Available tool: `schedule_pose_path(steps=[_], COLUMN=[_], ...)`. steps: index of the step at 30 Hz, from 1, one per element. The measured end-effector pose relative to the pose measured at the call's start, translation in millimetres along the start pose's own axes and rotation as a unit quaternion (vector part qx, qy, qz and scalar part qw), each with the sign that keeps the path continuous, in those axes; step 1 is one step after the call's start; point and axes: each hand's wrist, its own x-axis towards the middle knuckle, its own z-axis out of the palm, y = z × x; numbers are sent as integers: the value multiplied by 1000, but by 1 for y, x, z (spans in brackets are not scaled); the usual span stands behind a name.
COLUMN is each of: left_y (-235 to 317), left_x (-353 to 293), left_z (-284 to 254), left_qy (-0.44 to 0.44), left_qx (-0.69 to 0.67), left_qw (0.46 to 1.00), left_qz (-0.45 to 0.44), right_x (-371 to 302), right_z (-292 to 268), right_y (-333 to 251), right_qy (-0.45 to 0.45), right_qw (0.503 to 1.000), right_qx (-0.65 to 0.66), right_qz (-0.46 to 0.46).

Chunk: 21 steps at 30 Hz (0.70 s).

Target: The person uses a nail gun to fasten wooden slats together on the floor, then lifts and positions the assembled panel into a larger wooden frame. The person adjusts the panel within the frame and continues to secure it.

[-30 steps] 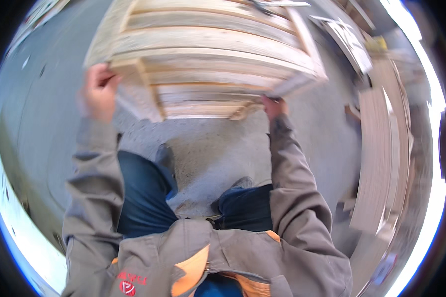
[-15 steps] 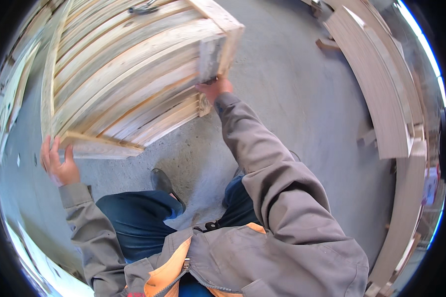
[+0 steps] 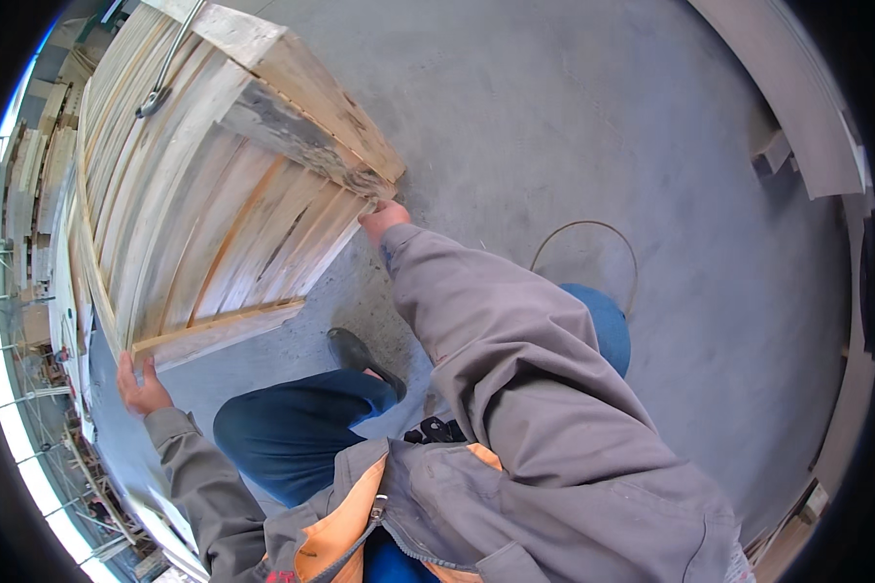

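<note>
I note the wooden pallet (image 3: 214,185) tipped up on edge, carried mid-step: left hand (image 3: 141,387) curled under its lower corner, right hand (image 3: 384,219) clamped on the near edge; next move, I judge, needs steady two-handed balance over the concrete floor (image 3: 574,117).

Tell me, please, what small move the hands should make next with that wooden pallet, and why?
Probably steady it before moving further. The wooden pallet is tilted, gripped only at its lower corners by the left hand and right hand, above the concrete floor and close to the black shoe.
</note>
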Motion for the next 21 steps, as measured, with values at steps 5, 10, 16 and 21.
schedule_pose_path(steps=[5,10,16,21], left_y=[-3,9,14,24], left_x=[-2,7,-6,0], left_z=[-4,1,-15,-8], left_qy=[-16,-25,-28,-23], left_qx=[13,-10,24,-25], left_qw=[1000,999,998,996], left_qz=[-22,-44,-55,-86], right_x=[2,27,-9,43], right_z=[11,53,30,67], right_y=[9,17,-30,-5], right_qy=[-71,-8,-63,-37], right_qw=[991,963,870,926], right_qx=[101,263,484,376], right_qz=[-47,-51,75,-5])
